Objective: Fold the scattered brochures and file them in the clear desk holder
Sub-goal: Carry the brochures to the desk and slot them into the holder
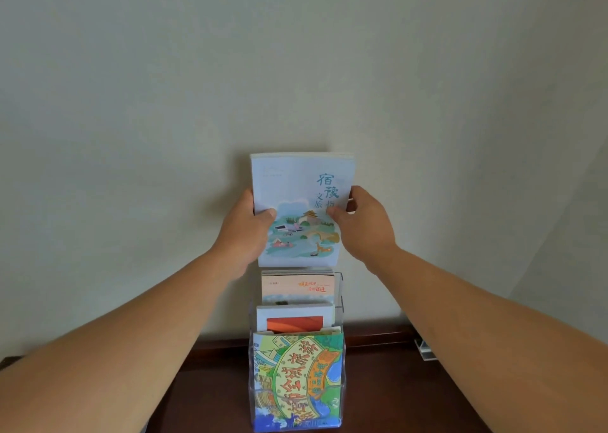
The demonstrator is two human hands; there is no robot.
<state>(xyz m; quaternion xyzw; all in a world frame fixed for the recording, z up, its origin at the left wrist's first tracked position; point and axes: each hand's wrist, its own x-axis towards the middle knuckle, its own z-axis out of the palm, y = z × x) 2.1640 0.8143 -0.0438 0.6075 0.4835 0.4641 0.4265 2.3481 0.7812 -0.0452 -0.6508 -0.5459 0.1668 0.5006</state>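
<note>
Desk: dark brown wooden desk [394,383], standing against the wall.
Clear desk holder: transparent stepped holder [342,380] on the desk, in the middle of the view, its back toward the wall.
Front compartment: a colourful brochure [296,380] in green, yellow and blue with big characters; it stands upright and fills the lowest step.
Second compartment: a white brochure [294,320] with an orange-red picture; only its top part shows above the front one.
Third compartment: a pinkish brochure [297,287] with orange writing; again only the top part shows.
Small object: a pale object [425,350] at the right rear edge of the desk, well apart from the holder; too small to tell what it is.
Left hand: the left hand [245,232] grips the left edge of the pale blue brochure, with the thumb on the cover and the fingers hidden behind.
Right hand: the right hand [363,222] grips the right edge, with the thumb on the cover and the fingers curled round the edge.
Pale blue brochure: the folded pale blue brochure [296,182] is held upright between both hands, above the rear of the holder. Its lower edge is just above the top of the pinkish brochure; whether it is already inside a compartment I cannot tell.
Wall: plain light wall [296,70] behind everything.
</note>
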